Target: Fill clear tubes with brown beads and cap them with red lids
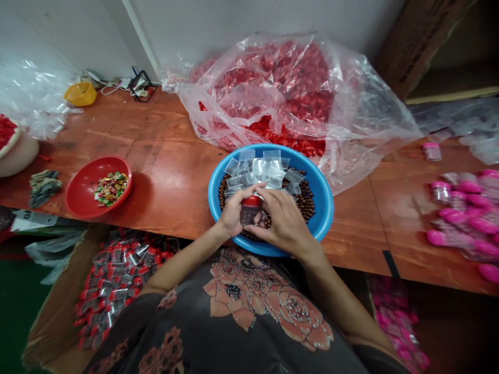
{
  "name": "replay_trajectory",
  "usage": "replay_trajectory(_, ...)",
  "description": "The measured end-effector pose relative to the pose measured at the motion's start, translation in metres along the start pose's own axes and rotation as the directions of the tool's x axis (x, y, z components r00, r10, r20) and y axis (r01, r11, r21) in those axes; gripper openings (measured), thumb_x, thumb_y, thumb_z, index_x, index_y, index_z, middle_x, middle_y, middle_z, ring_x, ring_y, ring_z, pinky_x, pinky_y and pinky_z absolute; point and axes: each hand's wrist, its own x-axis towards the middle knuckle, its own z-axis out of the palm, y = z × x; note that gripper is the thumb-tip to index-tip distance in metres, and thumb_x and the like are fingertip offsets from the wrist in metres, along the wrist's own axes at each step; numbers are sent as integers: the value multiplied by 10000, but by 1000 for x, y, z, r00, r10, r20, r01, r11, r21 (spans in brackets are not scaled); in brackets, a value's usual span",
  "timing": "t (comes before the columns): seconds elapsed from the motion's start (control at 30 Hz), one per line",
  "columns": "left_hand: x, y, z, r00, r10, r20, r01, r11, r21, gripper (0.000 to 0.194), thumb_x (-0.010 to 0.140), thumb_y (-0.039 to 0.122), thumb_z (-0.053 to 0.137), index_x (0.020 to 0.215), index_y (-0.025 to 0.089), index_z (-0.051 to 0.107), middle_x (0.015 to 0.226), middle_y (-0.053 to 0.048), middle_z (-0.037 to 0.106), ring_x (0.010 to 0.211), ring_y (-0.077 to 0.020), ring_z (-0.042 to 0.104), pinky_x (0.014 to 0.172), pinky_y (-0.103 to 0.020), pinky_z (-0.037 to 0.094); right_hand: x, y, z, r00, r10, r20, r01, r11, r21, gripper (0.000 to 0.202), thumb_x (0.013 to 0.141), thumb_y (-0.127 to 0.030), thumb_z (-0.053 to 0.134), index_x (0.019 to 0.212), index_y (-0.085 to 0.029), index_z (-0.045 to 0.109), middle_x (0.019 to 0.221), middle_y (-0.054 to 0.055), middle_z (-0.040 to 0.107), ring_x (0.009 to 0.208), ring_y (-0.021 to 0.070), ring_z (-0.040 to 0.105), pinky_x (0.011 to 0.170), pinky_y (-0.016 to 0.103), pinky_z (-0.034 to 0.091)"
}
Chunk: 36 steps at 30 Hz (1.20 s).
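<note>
Between my two hands is a small clear jar (250,210) with a red lid, filled with dark brown balls. My left hand (233,212) wraps its left side, the thumb or a finger reaching over the lid. My right hand (281,215) curls round the other side, with fingertips near the lid and the base. Both hands are over a blue basin (326,218). In it lie many brown balls (307,205) and a heap of clear plastic containers (259,169).
Behind the basin rests a big plastic bag (351,130) of red lids. A red bowl (74,195) of wrapped sweets stands left. Pink-lidded jars (468,208) lie right. Below the table's left front, a cardboard box (54,311) holds red-lidded jars (117,280).
</note>
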Motion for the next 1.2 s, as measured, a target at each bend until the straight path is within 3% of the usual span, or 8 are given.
replay_trajectory(0.53,-19,-10,16,997,-40,-67,44,998,48,636,882,414,439,1477,206,351,519,67,470,336,-83,363,338,-186,335,-5,1,5,985,-174,-22,171,980,-102,649,791,-658,598,1235,-186,573,1097,129,677,1070,291,610,1055,491,412)
replay_trajectory(0.67,-29,14,12,977,162,-137,-122,957,264,448,883,383,491,1308,244,488,657,34,543,397,-76,418,387,-206,360,-4,3,-5,996,-83,26,84,996,-25,715,830,-611,604,1385,-185,458,1282,147,600,1218,295,553,1080,509,421)
replay_trajectory(0.77,-32,56,-29,742,613,-272,-346,697,628,256,908,355,490,1131,241,541,871,-5,590,518,-71,485,481,-217,399,-8,37,-22,985,162,-52,-160,987,32,626,898,-515,572,1431,-227,413,1340,134,551,1242,278,540,1025,492,487)
replay_trajectory(0.83,-29,84,-75,535,787,-307,-199,471,860,220,929,324,418,1085,220,535,870,-7,566,550,-87,467,514,-224,391,-14,74,-31,907,369,-203,-363,929,66,386,944,-417,515,1295,-260,551,1229,101,599,1167,254,580,995,474,507)
replay_trajectory(0.87,-26,94,-100,495,811,-311,-30,374,927,219,933,305,389,1054,202,540,859,-11,559,573,-100,465,554,-237,407,-17,95,-34,853,452,-262,-445,891,90,320,941,-397,512,1205,-244,610,1160,99,613,1089,249,609,940,466,531)
replay_trajectory(0.93,-18,104,-145,544,778,-316,328,150,933,193,923,276,391,956,172,550,857,-42,569,732,-156,520,698,-275,445,-23,131,-37,734,576,-360,-571,810,133,253,904,-358,535,1060,-204,661,1051,98,622,932,232,630,840,451,555)
replay_trajectory(1.03,-8,105,-187,653,685,-324,480,-44,876,131,873,263,485,878,160,566,894,-84,589,944,-225,526,894,-348,422,-31,166,-37,638,643,-424,-631,752,192,210,846,-304,555,984,-187,662,976,83,625,882,217,617,827,436,543)
replay_trajectory(1.2,-7,114,-172,631,753,-189,426,-132,895,295,886,332,546,1090,129,614,1173,-173,543,1190,-307,461,1046,-458,328,-38,191,-30,648,633,-423,-609,765,212,261,845,-313,541,1055,-203,651,1036,86,652,925,215,623,861,426,527)
